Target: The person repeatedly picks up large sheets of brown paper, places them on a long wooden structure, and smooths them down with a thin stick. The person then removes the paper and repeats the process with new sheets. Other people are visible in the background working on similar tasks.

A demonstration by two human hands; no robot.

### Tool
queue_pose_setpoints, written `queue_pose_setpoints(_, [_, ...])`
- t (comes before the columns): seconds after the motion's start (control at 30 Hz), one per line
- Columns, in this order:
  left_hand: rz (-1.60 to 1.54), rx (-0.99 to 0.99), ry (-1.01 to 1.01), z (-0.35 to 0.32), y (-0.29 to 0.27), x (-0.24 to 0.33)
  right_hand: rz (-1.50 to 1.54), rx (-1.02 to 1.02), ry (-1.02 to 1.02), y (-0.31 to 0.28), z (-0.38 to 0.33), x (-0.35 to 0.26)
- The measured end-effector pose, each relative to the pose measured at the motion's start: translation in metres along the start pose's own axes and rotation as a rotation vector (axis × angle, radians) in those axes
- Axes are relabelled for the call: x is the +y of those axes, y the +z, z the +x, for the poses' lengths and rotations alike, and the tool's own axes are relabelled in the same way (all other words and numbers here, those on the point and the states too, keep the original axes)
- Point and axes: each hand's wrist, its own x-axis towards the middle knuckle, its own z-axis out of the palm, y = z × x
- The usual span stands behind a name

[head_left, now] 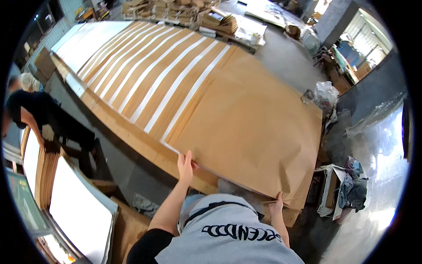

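Observation:
A large brown paper sheet (pixel 257 119) covers the near right end of a long worktable, with some creases near its right side. My left hand (pixel 186 168) is closed on the sheet's near edge, close to its left corner, the fingers partly under it. Farther right, my right hand (pixel 276 206) grips the same edge near the right corner. A thin, light strip or stick runs beside the right hand; whether it is held I cannot tell. Beyond the sheet lie overlapping brown sheets (pixel 149 81) in a fanned row, with white bands showing between them.
White sheets (pixel 94 39) lie at the table's far end. To the left, a person in dark clothes (pixel 39 108) handles a stack of boards (pixel 47 176) beside white panels (pixel 79 211). Clear plastic bags (pixel 326 96) and a stool piled with cloth (pixel 351 189) stand at the right.

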Motion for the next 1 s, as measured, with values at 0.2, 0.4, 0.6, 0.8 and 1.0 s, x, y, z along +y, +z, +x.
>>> queue_pose_setpoints(0.2, [0.305,0.189,0.318,0.041,-0.033,-0.017,-0.028,-0.011,0.046,0.021,-0.016,-0.003])
queue_pose_setpoints(0.4, [0.042,0.189,0.052,0.034,-0.021,-0.006,-0.009,0.069,0.05,0.028,-0.024,-0.005])
queue_pose_setpoints(0.6, [-0.029,0.222,0.041,0.039,-0.026,-0.017,0.018,0.076,0.037,0.028,-0.022,-0.003])
queue_pose_setpoints(0.8, [0.002,0.231,0.001,0.036,-0.021,-0.009,0.034,0.029,0.045,0.021,-0.019,-0.001])
queue_pose_setpoints(1.0, [-0.026,0.223,-0.026,0.035,-0.024,-0.009,0.061,0.055,0.045,0.021,-0.018,0.002])
